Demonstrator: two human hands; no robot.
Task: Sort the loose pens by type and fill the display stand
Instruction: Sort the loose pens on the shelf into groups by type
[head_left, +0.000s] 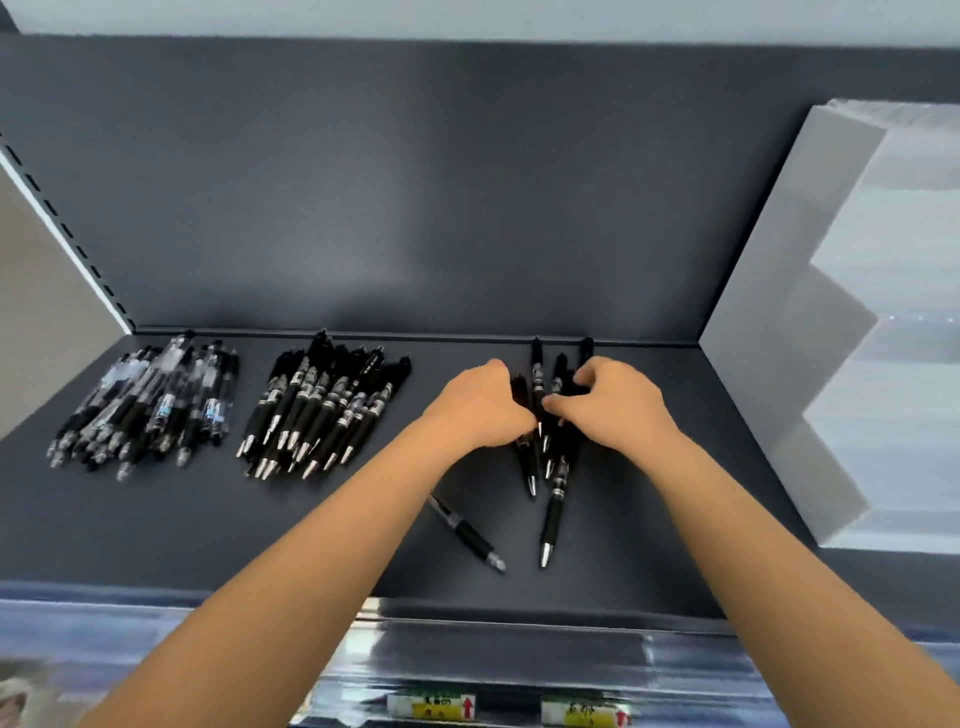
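Dark shelf (208, 535): centre-right, left hand (478, 408) and right hand (615, 405) grip pens (537, 370), fingers curled; clear pile (150, 400), black pile (322, 410) at left

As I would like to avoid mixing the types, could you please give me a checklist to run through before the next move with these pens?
1. Grip: left hand and right hand both curl round the bunch of black pens. Ok.
2. Bunch aligned: its pens splay at different angles. Not ok.
3. Strays gathered: one stray pen lies by the left forearm, and a second pen lies nearer than the bunch. Not ok.
4. Sorted piles apart: clear-barrelled pile and black pile lie with a gap between them. Ok.
5. Display stand ready: not in view. Cannot tell.
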